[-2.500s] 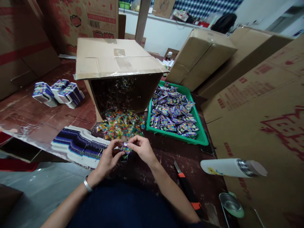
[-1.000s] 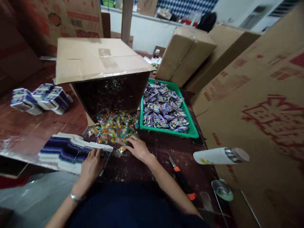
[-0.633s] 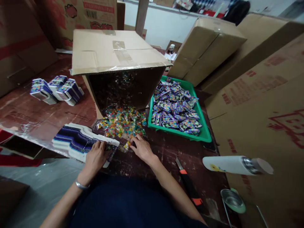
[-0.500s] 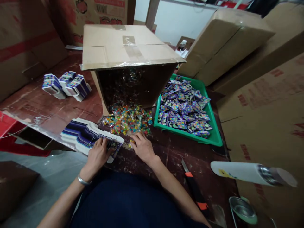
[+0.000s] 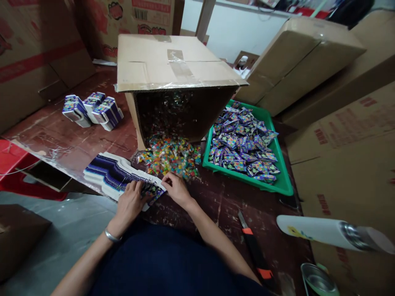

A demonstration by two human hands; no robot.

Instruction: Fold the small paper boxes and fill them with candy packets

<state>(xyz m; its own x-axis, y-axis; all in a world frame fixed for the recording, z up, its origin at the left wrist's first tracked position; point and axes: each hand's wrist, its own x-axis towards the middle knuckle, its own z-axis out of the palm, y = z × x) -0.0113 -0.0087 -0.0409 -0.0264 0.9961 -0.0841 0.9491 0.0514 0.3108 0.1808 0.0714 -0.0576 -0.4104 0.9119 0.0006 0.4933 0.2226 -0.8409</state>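
A fanned stack of flat purple-and-white cartons lies at the table's near edge. My left hand rests on its right end, fingers curled over the top flat carton. My right hand is closed in a pinch on that carton's white far corner. Whether it also holds a candy is hidden. Just beyond my right hand, a heap of small clear packets of colourful candy spills from a cardboard box lying on its side.
A green tray heaped with purple packets sits to the right. Three folded purple cartons stand at back left. An orange-and-black utility knife, a white bottle and a metal cup lie near right. Big cardboard boxes surround the table.
My hands earlier held a small carton together. The left then dropped onto the flat stack and the right reached to the candy; now the right has moved left to the top carton.
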